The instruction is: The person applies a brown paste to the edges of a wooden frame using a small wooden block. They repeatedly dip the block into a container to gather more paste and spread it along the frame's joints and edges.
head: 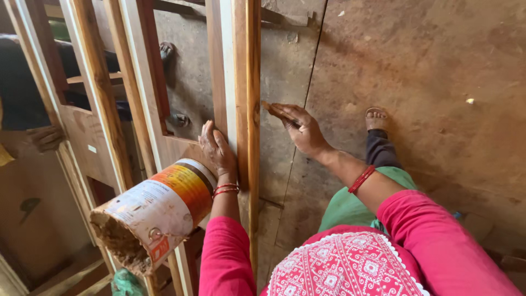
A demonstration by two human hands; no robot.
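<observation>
The left hand point(217, 147) lay flat on the wooden frame point(247, 109), fingers released, holding nothing, right beside a crusty paint tin point(159, 211). The right hand point(300, 129) pinched a small brown putty blade point(274, 109) against the frame's right edge; the blade was mostly hidden. Someone else's hand point(45, 137) sat far left, cut off.

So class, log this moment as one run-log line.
left hand: flat on wooden frame | right hand: holding putty blade | tin can: lying beside left arm
</observation>
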